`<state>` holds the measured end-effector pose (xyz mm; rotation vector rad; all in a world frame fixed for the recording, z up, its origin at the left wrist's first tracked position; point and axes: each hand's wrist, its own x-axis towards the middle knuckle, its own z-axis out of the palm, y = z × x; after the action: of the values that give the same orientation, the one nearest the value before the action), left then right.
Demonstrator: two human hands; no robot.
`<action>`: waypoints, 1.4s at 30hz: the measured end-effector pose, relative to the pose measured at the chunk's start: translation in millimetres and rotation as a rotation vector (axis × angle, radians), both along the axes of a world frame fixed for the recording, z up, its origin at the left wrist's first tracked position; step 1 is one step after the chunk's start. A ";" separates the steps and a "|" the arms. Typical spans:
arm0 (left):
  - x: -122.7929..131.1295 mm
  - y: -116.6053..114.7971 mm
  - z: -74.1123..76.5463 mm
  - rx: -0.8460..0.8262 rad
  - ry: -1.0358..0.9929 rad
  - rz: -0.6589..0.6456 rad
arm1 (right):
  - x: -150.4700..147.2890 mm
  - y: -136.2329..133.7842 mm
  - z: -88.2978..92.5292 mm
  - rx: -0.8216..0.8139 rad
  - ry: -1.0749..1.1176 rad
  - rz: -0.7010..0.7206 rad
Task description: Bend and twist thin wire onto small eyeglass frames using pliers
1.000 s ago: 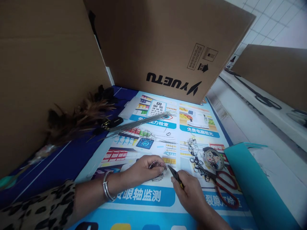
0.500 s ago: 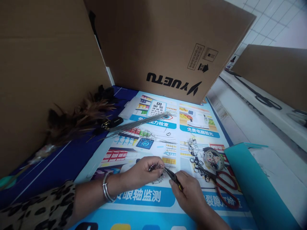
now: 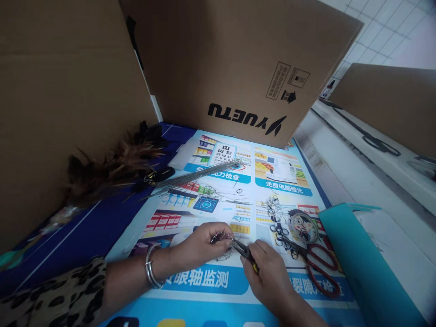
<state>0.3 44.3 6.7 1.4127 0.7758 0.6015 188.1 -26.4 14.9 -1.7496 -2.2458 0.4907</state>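
Note:
My left hand [image 3: 209,245] is closed, pinching a small ring of dark, pinkish beaded wire [image 3: 222,237] between thumb and fingers. Part of that piece is hidden by the fingers. From the right, the black tips of needle-nose pliers [image 3: 244,250] reach up to the beaded wire, close beside my left fingertips. My right hand [image 3: 267,277] is wrapped around the pliers' handles, which show some yellow. Whether the jaws touch the wire is too small to tell. Thin wire loops [image 3: 225,256] show beneath my left hand on the printed sheet [image 3: 231,313].
Red-handled scissors [image 3: 322,268] lie right of my hands, near a roll of clear tape [image 3: 304,227] and black wire rings [image 3: 281,236]. A bundle of thin wires [image 3: 200,175] lies ahead. Brown feathers [image 3: 116,159] are left; a teal box [image 3: 371,268] right; cardboard [image 3: 238,68] stands behind.
The pliers' tips have shifted very slightly at the beaded wire, and their jaws look a little more parted. Both hands stay in almost the same place.

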 end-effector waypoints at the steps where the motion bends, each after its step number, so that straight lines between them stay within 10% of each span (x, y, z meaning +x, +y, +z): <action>1: -0.1 -0.1 -0.4 0.009 0.004 0.000 | 0.1 0.1 -0.6 0.001 -0.011 0.002; 42: 0.4 0.7 4.5 -0.056 -0.015 0.008 | 0.7 2.3 7.4 -0.089 0.047 0.002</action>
<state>0.7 45.0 11.1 1.3530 0.7812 0.5914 188.8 -24.1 22.4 -1.7590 -2.2258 0.6342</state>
